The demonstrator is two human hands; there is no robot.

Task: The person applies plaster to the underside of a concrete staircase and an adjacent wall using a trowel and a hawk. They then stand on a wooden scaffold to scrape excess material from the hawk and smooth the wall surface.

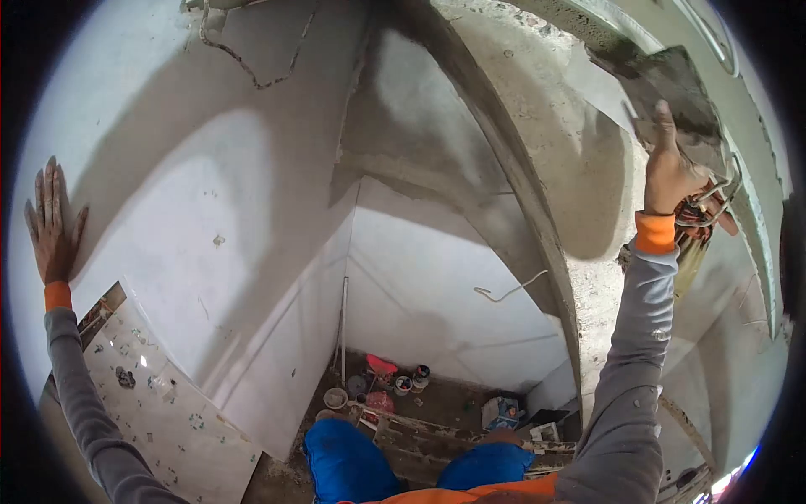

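My left hand (54, 231) lies flat against the white wall (180, 210) at the far left, its fingers stretched out and smeared with pale material. High at the right, my right hand (672, 175) is closed on a flat, cement-stained plastering trowel (678, 94), thumb up along its near side. The trowel's blade overlaps the grey, freshly coated edge of the ceiling recess (617, 38). Just below that hand, wires and a reddish bundle (701, 206) hang from an opening; the hand partly hides them.
Far below, buckets (336, 398) and a red container (380, 366) stand on the floor. Wooden planks (428, 441) lie under my blue-trousered legs. A curved concrete beam (512, 143) crosses overhead. Loose wires (512, 290) stick out of the walls. A speckled board (168, 403) leans at lower left.
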